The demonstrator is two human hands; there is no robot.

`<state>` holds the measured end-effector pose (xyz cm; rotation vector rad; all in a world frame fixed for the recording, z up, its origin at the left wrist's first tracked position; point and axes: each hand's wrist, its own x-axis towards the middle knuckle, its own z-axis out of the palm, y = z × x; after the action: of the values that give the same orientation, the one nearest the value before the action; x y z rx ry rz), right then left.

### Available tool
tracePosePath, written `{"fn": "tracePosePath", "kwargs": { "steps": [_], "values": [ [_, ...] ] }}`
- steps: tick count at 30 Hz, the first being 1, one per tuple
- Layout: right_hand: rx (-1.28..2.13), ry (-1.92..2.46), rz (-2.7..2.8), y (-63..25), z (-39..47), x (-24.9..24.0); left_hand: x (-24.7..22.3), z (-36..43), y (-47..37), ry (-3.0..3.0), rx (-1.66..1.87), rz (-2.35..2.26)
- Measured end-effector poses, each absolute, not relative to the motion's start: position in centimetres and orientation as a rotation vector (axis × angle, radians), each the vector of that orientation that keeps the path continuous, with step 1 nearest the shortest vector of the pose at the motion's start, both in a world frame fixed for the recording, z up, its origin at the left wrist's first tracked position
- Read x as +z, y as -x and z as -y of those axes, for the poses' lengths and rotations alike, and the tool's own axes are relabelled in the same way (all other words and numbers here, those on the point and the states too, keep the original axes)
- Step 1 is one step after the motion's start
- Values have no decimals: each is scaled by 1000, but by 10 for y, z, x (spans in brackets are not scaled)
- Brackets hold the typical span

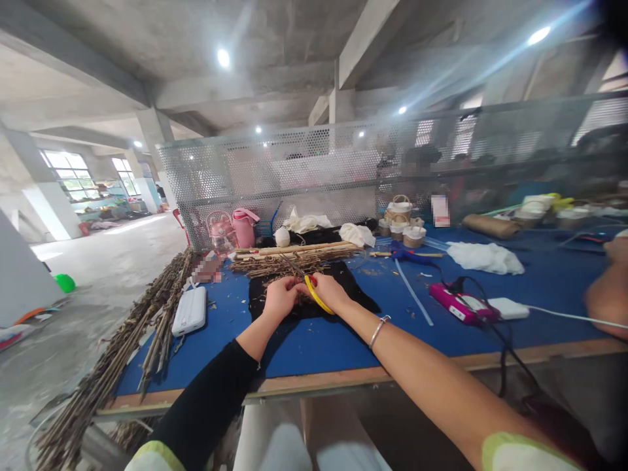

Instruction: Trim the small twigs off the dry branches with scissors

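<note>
My right hand [330, 292] is closed around a pair of scissors with yellow handles [318, 297] and a bit of red near the pivot. The blades point up and left over a bundle of thin dry twigs [279, 263]. Touching the right hand's fingertips, my left hand [280, 297] is closed in a pinch; what lies between its fingers is too small to make out. Both hands are above a black cloth [360, 294] spread on the blue table [314, 347], with twig scraps around them.
Long dry stalks [147, 320] hang over the table's left edge beside a white power bank [190, 311]. At the right are a magenta box with cables [461, 304], a white cloth [485, 257] and another person's hand [608, 294]. A perforated metal screen [275, 170] stands behind.
</note>
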<state>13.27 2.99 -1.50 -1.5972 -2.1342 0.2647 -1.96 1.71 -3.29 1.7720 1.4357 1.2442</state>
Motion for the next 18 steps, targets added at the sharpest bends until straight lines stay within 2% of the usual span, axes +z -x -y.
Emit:
{"fn": "tracePosePath", "kwargs": {
  "steps": [6, 18],
  "values": [
    [156, 1611, 2130, -134, -32, -18, -29, -13, 16, -1793, 1245, -1449],
    [232, 1389, 2205, -139, -30, -21, -26, -10, 13, -1712, 1271, -1408]
  ]
}}
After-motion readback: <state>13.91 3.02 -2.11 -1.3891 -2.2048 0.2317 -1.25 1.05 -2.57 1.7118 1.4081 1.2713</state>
